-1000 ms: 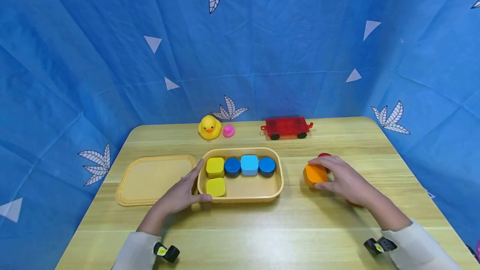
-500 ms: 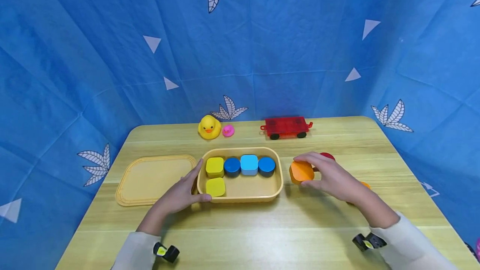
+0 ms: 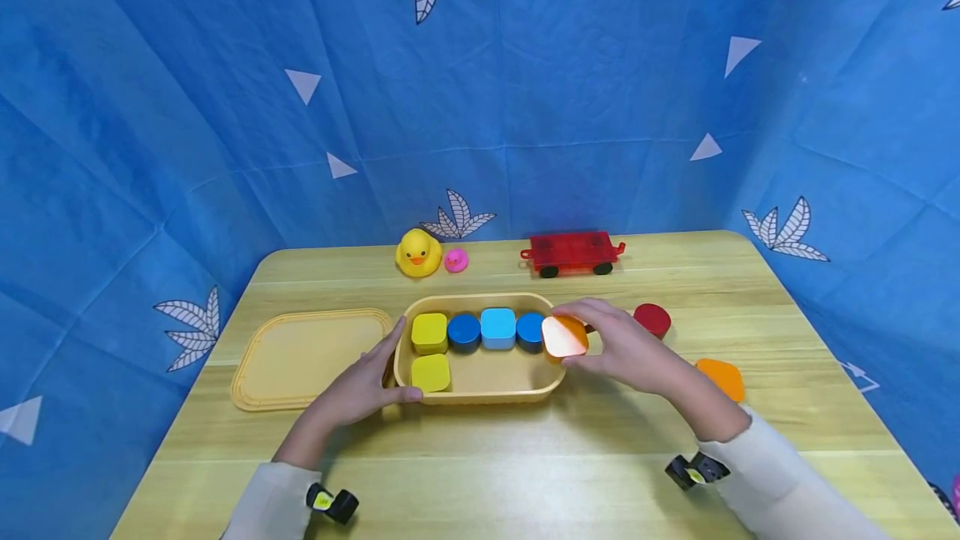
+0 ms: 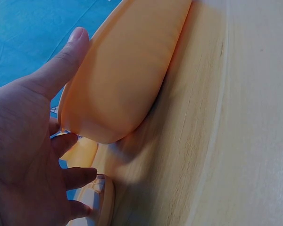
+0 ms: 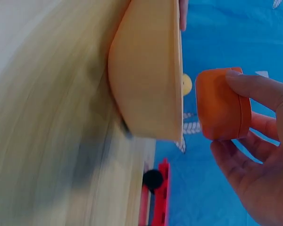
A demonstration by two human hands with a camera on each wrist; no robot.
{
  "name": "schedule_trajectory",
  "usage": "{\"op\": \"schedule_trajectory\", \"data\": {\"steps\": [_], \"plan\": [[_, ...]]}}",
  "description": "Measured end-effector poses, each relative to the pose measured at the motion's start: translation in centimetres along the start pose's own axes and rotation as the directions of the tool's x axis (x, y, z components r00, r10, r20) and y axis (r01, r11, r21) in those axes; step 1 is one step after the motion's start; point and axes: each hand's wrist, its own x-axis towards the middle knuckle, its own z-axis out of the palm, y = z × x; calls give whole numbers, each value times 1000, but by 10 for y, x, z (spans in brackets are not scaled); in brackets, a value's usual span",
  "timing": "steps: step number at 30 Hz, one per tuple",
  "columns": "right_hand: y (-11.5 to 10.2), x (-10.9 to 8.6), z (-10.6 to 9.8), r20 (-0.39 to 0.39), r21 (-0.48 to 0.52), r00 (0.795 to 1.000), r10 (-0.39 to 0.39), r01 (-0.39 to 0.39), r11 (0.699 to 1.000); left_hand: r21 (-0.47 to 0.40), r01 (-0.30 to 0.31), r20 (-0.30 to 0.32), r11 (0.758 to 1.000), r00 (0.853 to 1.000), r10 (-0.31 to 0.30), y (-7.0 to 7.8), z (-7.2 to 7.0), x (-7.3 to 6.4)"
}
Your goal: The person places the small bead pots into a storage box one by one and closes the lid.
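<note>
A tan oblong box (image 3: pixel 480 397) stands mid-table, with two yellow rounded-square blocks (image 3: pixel 431 374), two dark blue round blocks (image 3: pixel 464 332) and a light blue rounded-square block (image 3: pixel 498 328) inside. My left hand (image 3: pixel 360 382) holds the box's left end, thumb at the near rim and index finger toward the far side. Between thumb and fingers, my right hand (image 3: pixel 637 352) pinches an orange rounded-square block (image 3: pixel 564 338) over the box's right rim. In the right wrist view, a seam runs round this orange block (image 5: pixel 219 103), which is raised above the rim.
Right of the box lie a red round block (image 3: pixel 652 320) and another orange rounded-square block (image 3: pixel 722 378). A flat tan lid-like panel (image 3: pixel 311 359) lies left. Behind stand a yellow duck (image 3: pixel 418 253), a small pink duck (image 3: pixel 456 260) and a red wheeled toy wagon (image 3: pixel 573 252).
My right hand has carried the orange block leftward from beside the red round block to the box's right rim. The other orange block is uncovered. My left hand has stayed in place.
</note>
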Motion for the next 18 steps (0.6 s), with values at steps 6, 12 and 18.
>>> {"op": "schedule_trajectory", "data": {"steps": [6,12,18], "plan": [[-12,16,17,30,44,999,-25,24,999,-7,1,3,1000,1000,-1,1,-1,0],[-24,30,38,64,59,997,-39,35,998,-6,9,3,1000,1000,-9,1,0,0],[-32,40,63,99,12,995,-13,12,1000,-5,6,2,1000,1000,-6,2,0,-1]]}}
